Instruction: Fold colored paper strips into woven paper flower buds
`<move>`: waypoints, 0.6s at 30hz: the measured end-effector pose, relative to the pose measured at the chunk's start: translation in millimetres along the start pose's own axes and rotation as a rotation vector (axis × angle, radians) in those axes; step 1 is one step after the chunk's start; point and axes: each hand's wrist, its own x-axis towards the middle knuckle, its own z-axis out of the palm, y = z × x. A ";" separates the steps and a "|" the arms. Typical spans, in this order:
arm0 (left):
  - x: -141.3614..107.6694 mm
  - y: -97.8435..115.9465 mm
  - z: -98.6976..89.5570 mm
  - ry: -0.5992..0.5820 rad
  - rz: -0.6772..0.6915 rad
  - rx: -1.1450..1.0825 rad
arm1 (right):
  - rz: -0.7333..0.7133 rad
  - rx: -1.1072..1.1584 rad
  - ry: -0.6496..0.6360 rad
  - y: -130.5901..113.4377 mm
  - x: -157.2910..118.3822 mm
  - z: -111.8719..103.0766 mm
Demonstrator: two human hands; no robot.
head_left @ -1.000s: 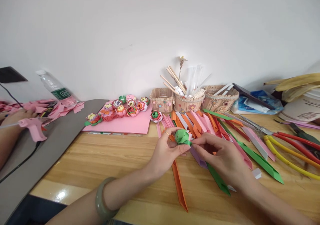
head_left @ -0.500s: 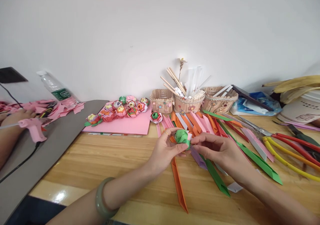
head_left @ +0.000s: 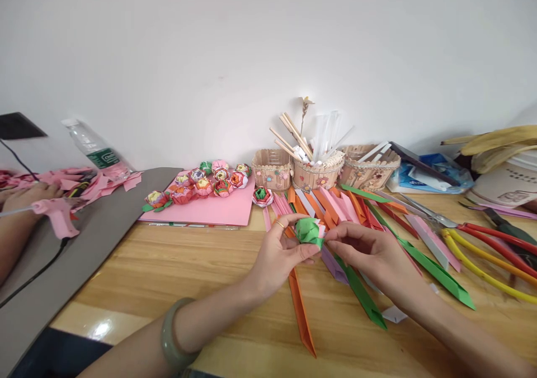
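Between thumb and fingers, my left hand (head_left: pixel 274 255) holds a small green and pink paper flower (head_left: pixel 307 231) above the wooden table. My right hand (head_left: pixel 369 249) is closed in a pinch at the flower's right edge; whether its fingertips grip the paper is too small to tell. Beneath and behind both hands lie folded paper strips, among them an orange strip (head_left: pixel 300 311) and a green strip (head_left: pixel 364 297). Several finished paper flowers (head_left: pixel 203 187) rest on a pink sheet (head_left: pixel 226 213) at the left, and one flower (head_left: pixel 262 197) sits just right of it.
Three decorated baskets (head_left: pixel 272 169) stand against the wall, one with sticks. Scissors (head_left: pixel 453 224) with red handles and yellow-handled ones (head_left: pixel 465 260) lie at the right. At the left are a pink glue gun (head_left: pixel 59 216), a bottle (head_left: pixel 98 149) and another person's hand (head_left: pixel 31 196).
The flower has shifted and turned slightly to the right in my left hand. My right fingertips have moved a little with it. The other person's hand at the left has moved slightly.
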 end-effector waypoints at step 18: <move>-0.9 -1.2 -1.2 -0.031 0.009 0.079 | -0.114 -0.050 -0.144 5.4 0.1 -2.3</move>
